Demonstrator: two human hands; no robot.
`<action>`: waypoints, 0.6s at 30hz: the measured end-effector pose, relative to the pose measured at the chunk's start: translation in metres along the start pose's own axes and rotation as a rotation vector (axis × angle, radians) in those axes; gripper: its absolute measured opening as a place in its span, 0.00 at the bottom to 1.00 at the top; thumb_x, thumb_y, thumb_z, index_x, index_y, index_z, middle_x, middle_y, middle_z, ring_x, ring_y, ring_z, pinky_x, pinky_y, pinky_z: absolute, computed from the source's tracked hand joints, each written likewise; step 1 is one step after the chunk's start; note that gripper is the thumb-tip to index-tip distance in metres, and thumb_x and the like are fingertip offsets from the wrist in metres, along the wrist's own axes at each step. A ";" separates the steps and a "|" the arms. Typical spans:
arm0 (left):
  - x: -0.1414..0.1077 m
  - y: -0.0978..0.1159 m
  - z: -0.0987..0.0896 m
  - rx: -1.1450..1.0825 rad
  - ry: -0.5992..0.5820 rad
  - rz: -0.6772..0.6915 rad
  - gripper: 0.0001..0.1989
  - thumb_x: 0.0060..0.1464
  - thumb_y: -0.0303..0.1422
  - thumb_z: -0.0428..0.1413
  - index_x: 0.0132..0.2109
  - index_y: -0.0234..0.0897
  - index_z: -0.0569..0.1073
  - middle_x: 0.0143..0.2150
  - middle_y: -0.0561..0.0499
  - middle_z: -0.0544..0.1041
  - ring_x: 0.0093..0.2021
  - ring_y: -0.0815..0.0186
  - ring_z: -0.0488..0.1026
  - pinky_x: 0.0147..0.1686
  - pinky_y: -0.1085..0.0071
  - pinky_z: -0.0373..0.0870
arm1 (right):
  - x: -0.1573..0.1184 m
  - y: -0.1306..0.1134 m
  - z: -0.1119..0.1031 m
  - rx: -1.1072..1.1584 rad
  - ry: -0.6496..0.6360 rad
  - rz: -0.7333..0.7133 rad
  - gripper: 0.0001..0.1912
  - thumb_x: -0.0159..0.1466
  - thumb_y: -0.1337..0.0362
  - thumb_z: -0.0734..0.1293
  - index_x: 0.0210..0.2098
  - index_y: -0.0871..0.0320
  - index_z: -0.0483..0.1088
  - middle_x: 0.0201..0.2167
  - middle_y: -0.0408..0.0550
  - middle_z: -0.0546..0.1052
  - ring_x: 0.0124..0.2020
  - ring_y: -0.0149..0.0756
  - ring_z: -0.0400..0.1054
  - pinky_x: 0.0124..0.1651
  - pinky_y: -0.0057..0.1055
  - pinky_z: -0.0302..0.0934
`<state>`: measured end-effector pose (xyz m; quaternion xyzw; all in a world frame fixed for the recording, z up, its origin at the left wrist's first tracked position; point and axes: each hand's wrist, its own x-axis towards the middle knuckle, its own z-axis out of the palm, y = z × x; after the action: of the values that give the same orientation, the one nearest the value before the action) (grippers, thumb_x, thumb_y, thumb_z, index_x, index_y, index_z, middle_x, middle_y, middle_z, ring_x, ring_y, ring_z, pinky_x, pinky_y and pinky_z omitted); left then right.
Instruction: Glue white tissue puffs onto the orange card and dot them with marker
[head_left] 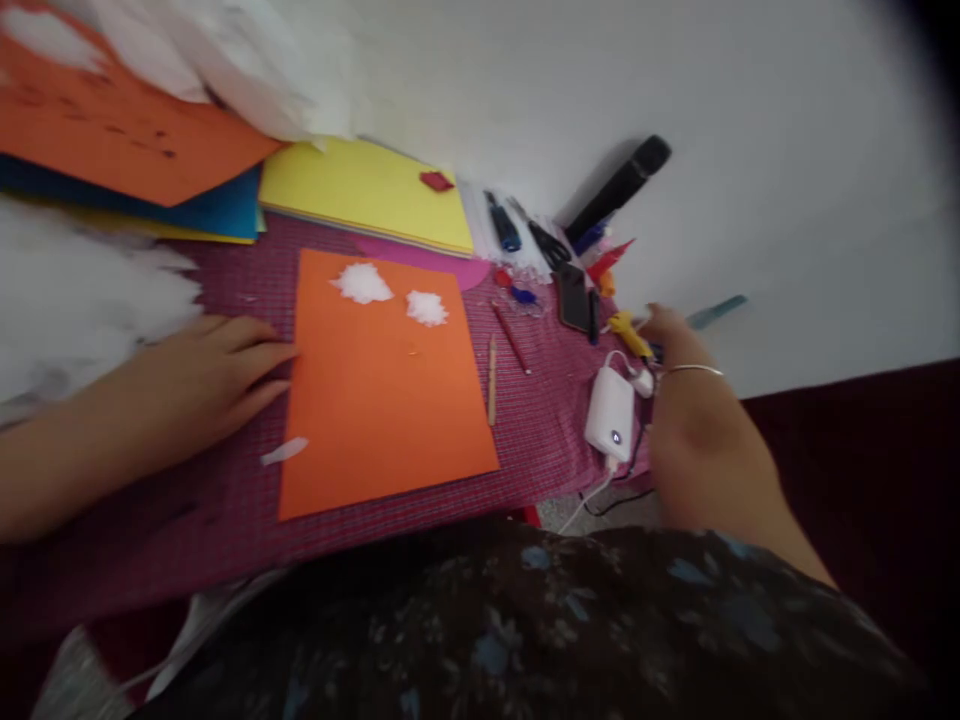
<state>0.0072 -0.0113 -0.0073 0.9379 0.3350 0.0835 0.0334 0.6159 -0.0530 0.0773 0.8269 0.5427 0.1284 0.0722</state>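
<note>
An orange sheet (390, 400) lies on the checked pink cloth (540, 440), with two white fluffy patches (363, 283) near its top edge. My left hand (232, 370) rests flat with fingers apart, fingertips at the sheet's left edge. A small pale strip (285, 451) lies across that edge below the fingers. My right hand (664, 325) reaches to the far right, beside a yellow tool (630, 333); its fingers are blurred and mostly hidden. A teal item (718, 312) shows just beyond it. Whether the hand grips either one is unclear.
A white power bank (611, 412) with cables sits near my right forearm. A phone (573, 297), scissors (550, 244) and a black microphone-like object (619, 188) lie behind. Yellow paper (367, 195) and white fluffy material (82, 300) are at the left and back.
</note>
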 end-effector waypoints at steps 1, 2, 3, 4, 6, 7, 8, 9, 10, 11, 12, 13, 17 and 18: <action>0.000 0.005 -0.004 0.057 -0.049 0.029 0.22 0.67 0.34 0.41 0.50 0.32 0.78 0.51 0.38 0.76 0.48 0.53 0.70 0.53 0.55 0.65 | 0.006 -0.007 -0.009 -0.013 0.051 0.115 0.23 0.70 0.63 0.65 0.56 0.80 0.66 0.51 0.80 0.71 0.54 0.53 0.69 0.48 0.51 0.64; 0.001 0.008 -0.008 0.089 -0.073 0.041 0.21 0.67 0.34 0.41 0.50 0.32 0.77 0.51 0.38 0.75 0.48 0.54 0.69 0.53 0.56 0.65 | 0.013 -0.018 -0.019 -0.021 0.123 0.210 0.25 0.72 0.66 0.60 0.59 0.86 0.61 0.53 0.91 0.65 0.59 0.59 0.65 0.50 0.56 0.59; 0.001 0.011 -0.010 0.102 -0.095 0.052 0.20 0.68 0.34 0.41 0.52 0.31 0.76 0.52 0.38 0.75 0.49 0.54 0.69 0.53 0.57 0.65 | 0.022 -0.034 -0.030 -0.022 0.202 0.278 0.25 0.74 0.70 0.54 0.63 0.88 0.54 0.57 0.97 0.59 0.64 0.61 0.59 0.53 0.60 0.53; 0.002 0.012 -0.012 0.106 -0.100 0.049 0.20 0.69 0.34 0.41 0.53 0.31 0.75 0.51 0.39 0.75 0.50 0.55 0.69 0.54 0.58 0.65 | 0.030 -0.055 -0.042 -0.008 0.282 0.319 0.25 0.74 0.71 0.53 0.66 0.84 0.51 0.59 0.94 0.57 0.66 0.59 0.56 0.55 0.59 0.50; 0.003 0.011 -0.013 0.086 -0.073 0.014 0.19 0.69 0.35 0.43 0.52 0.31 0.76 0.50 0.40 0.75 0.51 0.56 0.69 0.55 0.60 0.65 | 0.032 -0.112 -0.065 0.125 0.501 0.206 0.23 0.71 0.72 0.61 0.63 0.76 0.59 0.59 0.83 0.64 0.66 0.54 0.57 0.56 0.52 0.50; 0.003 0.009 -0.013 0.070 -0.071 -0.002 0.19 0.68 0.34 0.44 0.51 0.31 0.76 0.50 0.41 0.75 0.51 0.56 0.70 0.55 0.61 0.65 | 0.023 -0.146 -0.076 0.206 0.523 0.082 0.20 0.68 0.76 0.62 0.59 0.77 0.63 0.57 0.79 0.67 0.64 0.52 0.59 0.55 0.48 0.52; 0.004 0.007 -0.013 0.043 -0.052 -0.035 0.19 0.68 0.33 0.44 0.50 0.31 0.77 0.49 0.42 0.76 0.50 0.57 0.71 0.54 0.62 0.66 | 0.007 -0.182 -0.085 0.297 0.564 -0.137 0.17 0.67 0.78 0.60 0.55 0.76 0.68 0.54 0.74 0.71 0.60 0.47 0.63 0.53 0.43 0.55; 0.004 0.005 -0.014 0.012 -0.025 -0.071 0.19 0.67 0.33 0.44 0.49 0.32 0.77 0.47 0.43 0.77 0.49 0.59 0.72 0.53 0.64 0.66 | -0.017 -0.217 -0.092 0.411 0.531 -0.368 0.16 0.67 0.78 0.58 0.51 0.74 0.71 0.50 0.68 0.74 0.51 0.40 0.69 0.49 0.38 0.58; 0.005 0.003 -0.015 -0.018 -0.007 -0.107 0.19 0.67 0.33 0.43 0.49 0.32 0.77 0.47 0.44 0.77 0.48 0.60 0.73 0.52 0.65 0.67 | -0.045 -0.251 -0.097 0.516 0.448 -0.598 0.15 0.68 0.76 0.57 0.47 0.71 0.73 0.45 0.62 0.76 0.43 0.35 0.71 0.45 0.34 0.60; 0.005 0.002 -0.017 -0.038 0.009 -0.139 0.19 0.67 0.33 0.43 0.50 0.32 0.77 0.46 0.45 0.78 0.47 0.61 0.74 0.51 0.65 0.67 | -0.077 -0.280 -0.099 0.579 0.320 -0.853 0.13 0.68 0.74 0.59 0.45 0.68 0.75 0.41 0.57 0.77 0.40 0.33 0.70 0.45 0.32 0.61; 0.006 0.002 -0.018 -0.050 0.022 -0.163 0.19 0.67 0.32 0.43 0.49 0.32 0.78 0.46 0.45 0.78 0.47 0.61 0.74 0.50 0.65 0.67 | -0.108 -0.304 -0.100 0.612 0.164 -1.093 0.10 0.68 0.69 0.63 0.43 0.64 0.75 0.38 0.52 0.78 0.37 0.32 0.69 0.43 0.31 0.61; 0.006 0.002 -0.020 -0.062 0.021 -0.172 0.19 0.67 0.32 0.43 0.49 0.31 0.78 0.46 0.44 0.79 0.47 0.61 0.73 0.50 0.65 0.67 | -0.135 -0.324 -0.098 0.645 0.025 -1.246 0.08 0.68 0.67 0.64 0.42 0.62 0.75 0.37 0.50 0.78 0.35 0.32 0.70 0.42 0.30 0.62; 0.006 0.007 -0.024 -0.098 0.005 -0.145 0.18 0.64 0.30 0.45 0.46 0.29 0.79 0.44 0.42 0.79 0.46 0.60 0.74 0.49 0.64 0.67 | -0.190 -0.361 -0.083 0.519 -0.212 -1.284 0.08 0.69 0.64 0.64 0.44 0.60 0.72 0.43 0.52 0.75 0.36 0.35 0.69 0.39 0.32 0.61; 0.006 0.008 -0.024 -0.103 0.002 -0.133 0.18 0.64 0.30 0.45 0.45 0.29 0.79 0.43 0.42 0.78 0.46 0.59 0.74 0.49 0.64 0.67 | -0.191 -0.364 -0.080 0.496 -0.240 -1.258 0.07 0.68 0.64 0.64 0.43 0.60 0.72 0.43 0.53 0.74 0.35 0.35 0.68 0.39 0.33 0.60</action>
<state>0.0118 -0.0135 0.0180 0.9105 0.3921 0.0989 0.0869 0.2007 -0.0836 0.0340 0.3549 0.9214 -0.1585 0.0010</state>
